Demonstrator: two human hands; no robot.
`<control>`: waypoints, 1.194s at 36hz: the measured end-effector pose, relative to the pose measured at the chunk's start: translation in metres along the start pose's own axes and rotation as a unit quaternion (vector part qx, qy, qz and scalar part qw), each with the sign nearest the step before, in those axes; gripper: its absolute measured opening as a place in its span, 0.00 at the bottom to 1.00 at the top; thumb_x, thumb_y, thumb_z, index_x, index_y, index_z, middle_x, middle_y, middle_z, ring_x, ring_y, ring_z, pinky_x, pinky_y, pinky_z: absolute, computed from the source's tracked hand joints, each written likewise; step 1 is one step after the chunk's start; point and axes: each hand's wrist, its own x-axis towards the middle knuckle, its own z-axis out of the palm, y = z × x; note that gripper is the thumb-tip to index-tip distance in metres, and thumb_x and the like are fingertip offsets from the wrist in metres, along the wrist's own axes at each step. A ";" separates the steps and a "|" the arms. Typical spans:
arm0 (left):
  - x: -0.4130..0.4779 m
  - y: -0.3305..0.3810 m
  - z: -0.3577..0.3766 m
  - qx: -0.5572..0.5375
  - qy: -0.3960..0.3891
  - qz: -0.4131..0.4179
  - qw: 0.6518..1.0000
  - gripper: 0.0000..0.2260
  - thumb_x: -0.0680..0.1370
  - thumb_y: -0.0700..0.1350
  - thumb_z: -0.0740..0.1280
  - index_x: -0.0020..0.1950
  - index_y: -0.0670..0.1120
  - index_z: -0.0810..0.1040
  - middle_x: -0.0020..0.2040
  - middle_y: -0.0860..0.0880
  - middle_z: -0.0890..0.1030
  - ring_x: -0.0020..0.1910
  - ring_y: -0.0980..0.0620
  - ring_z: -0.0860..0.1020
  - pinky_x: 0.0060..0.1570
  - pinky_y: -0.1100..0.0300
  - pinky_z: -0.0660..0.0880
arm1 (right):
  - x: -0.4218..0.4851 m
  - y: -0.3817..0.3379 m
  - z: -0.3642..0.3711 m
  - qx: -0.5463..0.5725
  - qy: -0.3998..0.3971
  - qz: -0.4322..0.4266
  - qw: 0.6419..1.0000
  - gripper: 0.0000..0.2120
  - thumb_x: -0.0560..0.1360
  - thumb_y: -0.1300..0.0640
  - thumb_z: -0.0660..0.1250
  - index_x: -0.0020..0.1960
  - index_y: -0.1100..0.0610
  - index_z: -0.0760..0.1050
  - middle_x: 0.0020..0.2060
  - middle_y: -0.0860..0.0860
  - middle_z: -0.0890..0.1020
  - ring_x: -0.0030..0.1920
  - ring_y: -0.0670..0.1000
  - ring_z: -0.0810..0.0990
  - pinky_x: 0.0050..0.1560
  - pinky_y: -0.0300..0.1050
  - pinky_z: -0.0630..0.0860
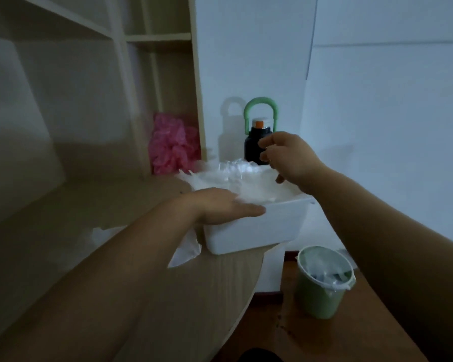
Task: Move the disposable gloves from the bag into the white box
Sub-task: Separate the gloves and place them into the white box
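Note:
A white box (256, 231) stands near the right edge of the desk, heaped with clear disposable gloves (236, 176) that rise above its rim. My left hand (220, 205) lies flat with straight fingers on the gloves at the box's near left rim. My right hand (288, 158) hovers above the far right side of the box, fingers loosely curled; nothing is visibly held in it. A crumpled clear plastic bag (186, 252) lies on the desk to the left of the box, partly under my left forearm.
A dark bottle (255, 145) with a green loop handle stands behind the box against the wall. Pink crumpled plastic (170, 147) sits in the shelf corner. A green lined bin (322, 280) stands on the floor to the right, beyond the desk's curved edge (256, 280).

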 end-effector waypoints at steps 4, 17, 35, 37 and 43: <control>0.026 0.012 -0.009 -0.131 -0.040 -0.033 0.990 0.29 0.75 0.68 0.59 0.72 0.55 0.67 0.67 0.52 0.70 0.66 0.48 0.69 0.68 0.53 0.62 | 0.036 0.023 -0.002 -0.084 -0.017 0.003 0.996 0.15 0.76 0.67 0.60 0.59 0.58 0.78 0.50 0.53 0.77 0.47 0.53 0.77 0.45 0.41 0.76; 0.067 -0.007 -0.033 0.117 0.022 0.047 0.992 0.10 0.79 0.52 0.63 0.58 0.52 0.79 0.56 0.53 0.78 0.49 0.55 0.76 0.49 0.60 0.74 | 0.092 0.095 0.032 -0.473 -0.440 0.056 0.761 0.28 0.77 0.50 0.64 0.74 0.45 0.60 0.70 0.52 0.66 0.67 0.56 0.67 0.69 0.56 0.64; 0.095 -0.018 -0.008 0.234 -0.177 -0.044 0.955 0.16 0.82 0.42 0.58 0.69 0.43 0.70 0.66 0.45 0.73 0.64 0.44 0.71 0.63 0.53 0.68 | 0.089 0.091 0.026 -0.437 -0.417 0.088 0.792 0.24 0.78 0.54 0.63 0.72 0.55 0.66 0.66 0.52 0.73 0.60 0.53 0.75 0.62 0.47 0.71; 0.092 -0.019 -0.018 0.210 -0.127 0.005 0.969 0.09 0.80 0.43 0.62 0.57 0.45 0.78 0.47 0.52 0.78 0.51 0.48 0.75 0.52 0.56 0.71 | 0.090 0.086 0.019 -0.376 -0.370 0.096 0.844 0.22 0.76 0.59 0.65 0.70 0.54 0.69 0.57 0.51 0.76 0.47 0.49 0.78 0.49 0.42 0.76; 0.075 -0.032 -0.046 0.121 0.000 0.037 0.992 0.11 0.78 0.47 0.67 0.59 0.53 0.81 0.57 0.58 0.81 0.54 0.57 0.77 0.59 0.62 0.72 | 0.087 0.065 0.004 -0.301 -0.237 0.063 0.922 0.14 0.78 0.62 0.61 0.63 0.57 0.76 0.48 0.52 0.79 0.45 0.50 0.78 0.51 0.44 0.78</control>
